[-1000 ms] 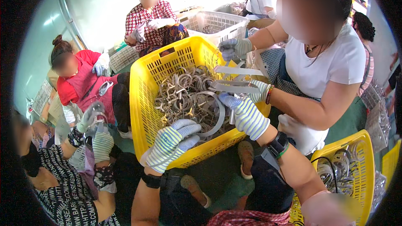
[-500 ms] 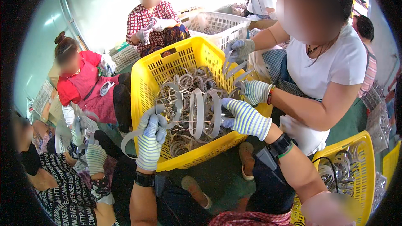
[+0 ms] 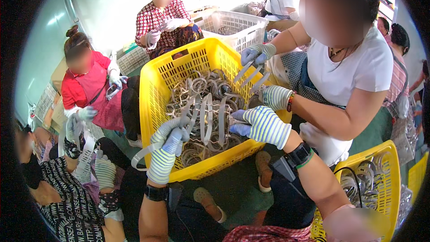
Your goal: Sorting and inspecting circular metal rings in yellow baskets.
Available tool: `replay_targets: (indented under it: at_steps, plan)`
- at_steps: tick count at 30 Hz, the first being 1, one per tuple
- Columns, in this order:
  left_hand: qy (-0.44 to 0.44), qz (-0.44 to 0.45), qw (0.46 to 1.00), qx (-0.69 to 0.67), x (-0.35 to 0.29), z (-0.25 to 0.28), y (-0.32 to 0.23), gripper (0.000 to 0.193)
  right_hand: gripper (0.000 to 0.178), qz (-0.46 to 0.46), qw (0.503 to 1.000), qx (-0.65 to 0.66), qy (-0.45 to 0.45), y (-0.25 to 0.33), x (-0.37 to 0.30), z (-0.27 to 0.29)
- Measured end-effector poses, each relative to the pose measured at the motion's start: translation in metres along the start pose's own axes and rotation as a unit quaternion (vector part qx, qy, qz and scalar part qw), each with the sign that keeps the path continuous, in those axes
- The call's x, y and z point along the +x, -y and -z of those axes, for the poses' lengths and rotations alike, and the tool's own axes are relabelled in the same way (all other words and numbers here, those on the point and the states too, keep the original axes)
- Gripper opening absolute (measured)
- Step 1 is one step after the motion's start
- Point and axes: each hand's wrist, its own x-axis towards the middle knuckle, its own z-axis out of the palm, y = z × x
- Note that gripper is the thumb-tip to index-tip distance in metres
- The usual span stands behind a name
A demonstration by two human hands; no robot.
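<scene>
My left hand (image 3: 166,154), in a striped knit glove, is closed on a set of curved flat grey bands. One of these, a loose band (image 3: 142,156), curls out to the left past my wrist. Between my hands the grey bands (image 3: 206,118) stand side by side as thin hoops, with thin shiny wire-like pieces across them. My right hand (image 3: 266,126), gloved alike, pinches the right end of the set. Below lies a tangled heap of similar bands (image 3: 192,157) in a yellow plastic basket (image 3: 150,123). How the hoops join is too fine to tell.
Across the basket at right, a co-worker's gloved hand (image 3: 257,54) holds grey strips (image 3: 251,78). More people sit at left and behind. A second yellow basket (image 3: 394,175) with bands stands at lower right, and a white basket (image 3: 251,29) behind.
The hoops between my hands have turned to show more edge-on. My right hand has shifted slightly left, toward my left hand. At left, co-workers' hands have moved.
</scene>
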Motion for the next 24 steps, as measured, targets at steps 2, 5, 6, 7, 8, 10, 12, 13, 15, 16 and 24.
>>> replay_targets:
  at_steps: [2, 5, 6, 7, 8, 10, 12, 13, 15, 16, 24]
  plan:
    - [-0.001, -0.008, 0.999, 0.032, 0.002, -0.006, 0.0, 0.025, 0.042, -0.002, 1.0, 0.018, -0.01, -0.002, 0.0, -0.002]
    - [0.005, -0.034, 0.993, 0.11, 0.01, -0.017, -0.003, 0.025, 0.039, -0.027, 0.996, 0.085, -0.016, -0.012, -0.008, 0.009]
    - [0.001, -0.051, 0.986, 0.16, 0.012, -0.02, -0.002, 0.026, 0.038, -0.026, 0.993, 0.108, -0.036, -0.012, -0.008, 0.006]
    - [-0.028, -0.067, 0.988, 0.136, 0.008, -0.019, 0.0, 0.028, 0.033, 0.026, 0.987, 0.144, -0.072, -0.009, -0.008, 0.007]
    - [-0.007, -0.106, 0.969, 0.225, 0.011, -0.002, 0.008, 0.026, 0.033, -0.015, 0.989, 0.144, -0.033, 0.003, -0.003, 0.012]
    - [0.007, -0.139, 0.96, 0.243, 0.012, 0.034, 0.036, 0.024, 0.035, 0.023, 0.988, 0.144, -0.041, 0.007, 0.005, 0.007]
    - [0.127, -0.144, 0.947, 0.258, 0.035, 0.086, 0.064, 0.028, 0.031, 0.043, 0.982, 0.164, -0.081, 0.011, 0.011, -0.006]
    - [0.094, -0.129, 0.959, 0.236, 0.031, 0.058, 0.048, 0.028, 0.03, 0.037, 0.982, 0.164, -0.086, 0.003, 0.011, -0.011]
    - [0.002, -0.08, 0.973, 0.215, -0.004, 0.022, 0.007, 0.029, 0.028, 0.022, 0.978, 0.198, -0.057, -0.007, 0.011, -0.012]
    - [-0.051, -0.053, 0.976, 0.207, -0.014, 0.011, -0.004, 0.03, 0.027, 0.019, 0.975, 0.209, -0.073, -0.007, 0.008, -0.01]
    - [-0.01, -0.116, 0.973, 0.198, -0.014, 0.009, -0.002, 0.032, 0.025, 0.029, 0.979, 0.173, -0.103, -0.006, 0.008, -0.009]
